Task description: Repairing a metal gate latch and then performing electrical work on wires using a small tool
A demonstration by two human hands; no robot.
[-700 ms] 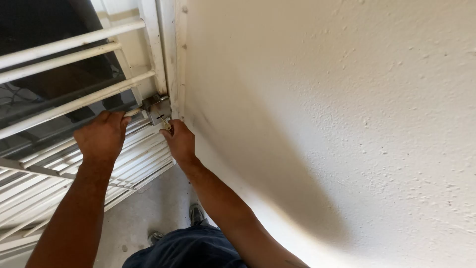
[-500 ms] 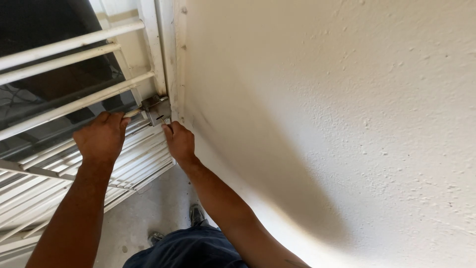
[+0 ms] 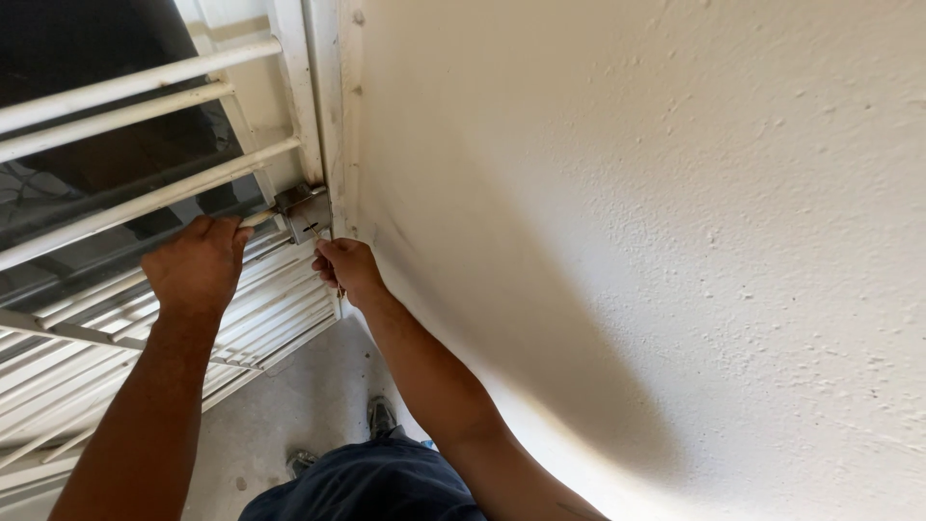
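Likely slip risk: left hand [image 3: 198, 265] clenched round white metal gate bar [image 3: 145, 205] beside grey metal lock box [image 3: 307, 212]; right hand [image 3: 347, 270] fingers pinched on thin key-like piece under lock, against cream textured wall [image 3: 627, 241]; piece could bend, knuckles scrape

The left hand [image 3: 198, 262] closes around a white bar [image 3: 145, 203] of the barred gate [image 3: 116, 318], just beside a grey metal lock box [image 3: 305, 212]. The right hand [image 3: 347, 270] pinches something small under that box, against the textured cream wall [image 3: 656, 241].
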